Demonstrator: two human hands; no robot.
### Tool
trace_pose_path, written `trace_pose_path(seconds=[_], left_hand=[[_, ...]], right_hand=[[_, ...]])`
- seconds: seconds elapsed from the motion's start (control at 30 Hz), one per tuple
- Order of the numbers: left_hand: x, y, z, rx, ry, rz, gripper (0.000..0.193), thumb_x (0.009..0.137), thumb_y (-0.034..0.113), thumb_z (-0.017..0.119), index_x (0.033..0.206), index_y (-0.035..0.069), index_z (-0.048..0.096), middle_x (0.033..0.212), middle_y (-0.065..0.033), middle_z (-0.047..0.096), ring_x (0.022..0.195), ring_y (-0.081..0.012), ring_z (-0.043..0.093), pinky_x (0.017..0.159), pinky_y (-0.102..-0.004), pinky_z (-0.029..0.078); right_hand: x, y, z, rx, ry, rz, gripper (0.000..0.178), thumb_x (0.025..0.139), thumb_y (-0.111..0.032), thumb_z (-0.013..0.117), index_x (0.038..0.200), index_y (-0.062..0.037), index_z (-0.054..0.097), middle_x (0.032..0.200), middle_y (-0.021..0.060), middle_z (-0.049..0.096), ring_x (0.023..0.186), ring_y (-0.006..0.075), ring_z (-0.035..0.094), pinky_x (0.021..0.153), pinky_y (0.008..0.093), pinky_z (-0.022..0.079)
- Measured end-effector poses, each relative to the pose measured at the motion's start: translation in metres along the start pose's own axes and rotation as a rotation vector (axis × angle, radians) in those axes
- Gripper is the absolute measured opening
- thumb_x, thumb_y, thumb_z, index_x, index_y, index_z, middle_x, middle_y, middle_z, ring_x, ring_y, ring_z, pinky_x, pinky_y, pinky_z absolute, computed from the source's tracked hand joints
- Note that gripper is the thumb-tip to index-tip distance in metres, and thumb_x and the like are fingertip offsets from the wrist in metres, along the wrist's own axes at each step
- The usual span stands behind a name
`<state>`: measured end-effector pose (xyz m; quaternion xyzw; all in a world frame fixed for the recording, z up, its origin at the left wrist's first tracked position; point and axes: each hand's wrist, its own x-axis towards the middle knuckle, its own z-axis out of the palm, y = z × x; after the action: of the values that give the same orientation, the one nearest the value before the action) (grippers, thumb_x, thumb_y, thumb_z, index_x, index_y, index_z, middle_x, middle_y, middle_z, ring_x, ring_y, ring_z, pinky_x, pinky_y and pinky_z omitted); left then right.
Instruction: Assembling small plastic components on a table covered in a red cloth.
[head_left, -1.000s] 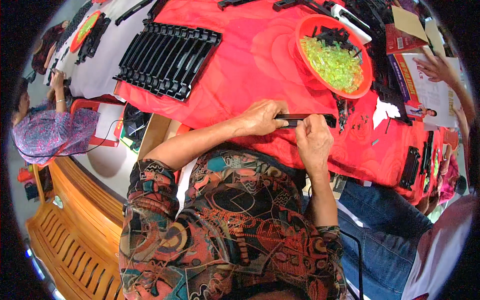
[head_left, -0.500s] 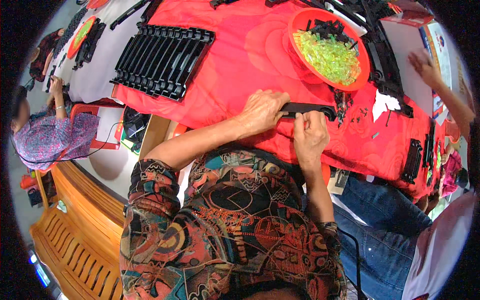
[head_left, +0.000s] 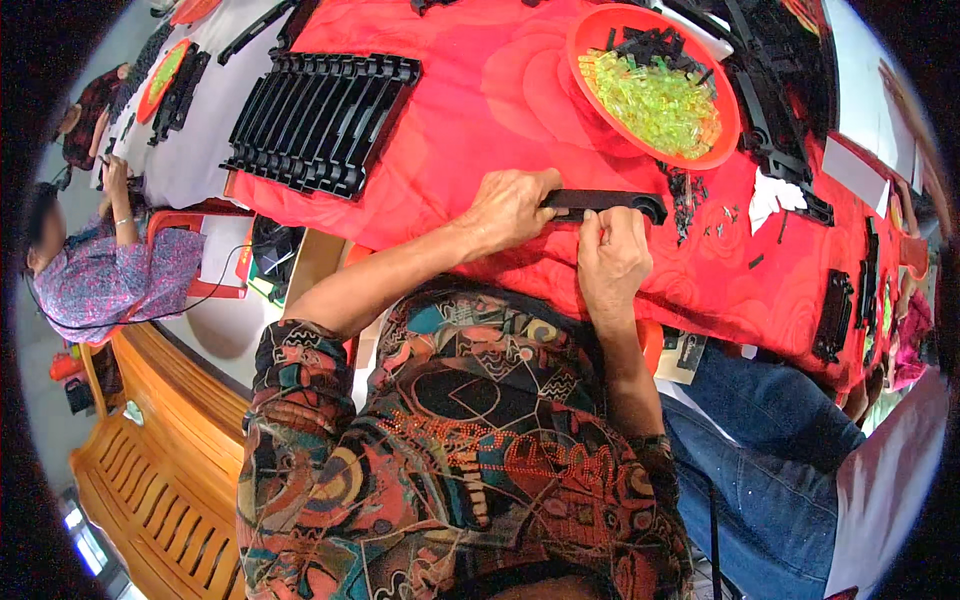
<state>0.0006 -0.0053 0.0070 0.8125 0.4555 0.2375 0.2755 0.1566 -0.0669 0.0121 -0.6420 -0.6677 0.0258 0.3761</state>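
Observation:
Just above the table's near edge, a long black plastic part [head_left: 608,202] with a rounded right end lies level between my hands. My left hand [head_left: 508,208] is closed round its left end. At its near side, my right hand [head_left: 613,250] is closed in a pinch, fingertips against the part; whether a small piece sits in them is hidden. Up and to the right stands an orange-red bowl [head_left: 729,140] holding yellow-green clear pieces [head_left: 650,105] and small black pieces [head_left: 660,48]. Beyond my left forearm lies a row of similar black parts [head_left: 318,122], side by side.
Small black bits [head_left: 688,205] and a crumpled white tissue [head_left: 773,203] lie on the red tablecloth [head_left: 470,120]. More black parts [head_left: 832,315] lie at the right. A wooden bench [head_left: 165,480] stands at lower left. Another person [head_left: 120,265] sits at the left; someone's jeans [head_left: 760,430] show close right.
Both hands and the black part have shifted slightly left and up in the picture, their grip looking the same. At the right, another person's raised hand has left its earlier place.

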Motion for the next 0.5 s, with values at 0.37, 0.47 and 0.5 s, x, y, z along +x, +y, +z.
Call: trace_pose_path(seconds=[0.37,0.47,0.5], left_hand=[[-0.0003,0.0011,0.0034,0.071,0.022,0.060,0.015,0.075,0.015,0.065,0.082,0.005,0.055,0.067,-0.0177,0.060,0.068,-0.0376,0.062,0.056,-0.0499,0.044],[0.0016,-0.0022,0.0058,0.112,0.030,0.126,0.015,0.076,0.014,0.063,0.080,0.004,0.054,0.068,-0.0183,0.060,0.069,-0.0381,0.062,0.057,-0.0505,0.045],[0.0026,-0.0036,0.0066,0.120,0.027,0.148,0.014,0.076,0.014,0.063,0.080,0.003,0.054,0.069,-0.0186,0.060,0.069,-0.0384,0.062,0.058,-0.0506,0.045]], right_hand=[[0.0032,-0.0020,-0.0029,-0.011,-0.044,0.030,0.017,0.077,-0.010,0.067,0.077,-0.0049,0.050,0.077,0.0117,0.053,0.066,0.0328,0.057,0.054,0.0437,0.046],[0.0031,0.0002,-0.0026,-0.013,-0.048,0.007,0.018,0.078,-0.011,0.067,0.078,-0.0050,0.050,0.077,0.0117,0.053,0.065,0.0327,0.057,0.053,0.0437,0.046],[0.0028,0.0030,-0.0008,-0.016,-0.039,-0.008,0.018,0.079,-0.012,0.066,0.078,-0.0052,0.050,0.077,0.0116,0.053,0.065,0.0326,0.057,0.053,0.0437,0.045]])
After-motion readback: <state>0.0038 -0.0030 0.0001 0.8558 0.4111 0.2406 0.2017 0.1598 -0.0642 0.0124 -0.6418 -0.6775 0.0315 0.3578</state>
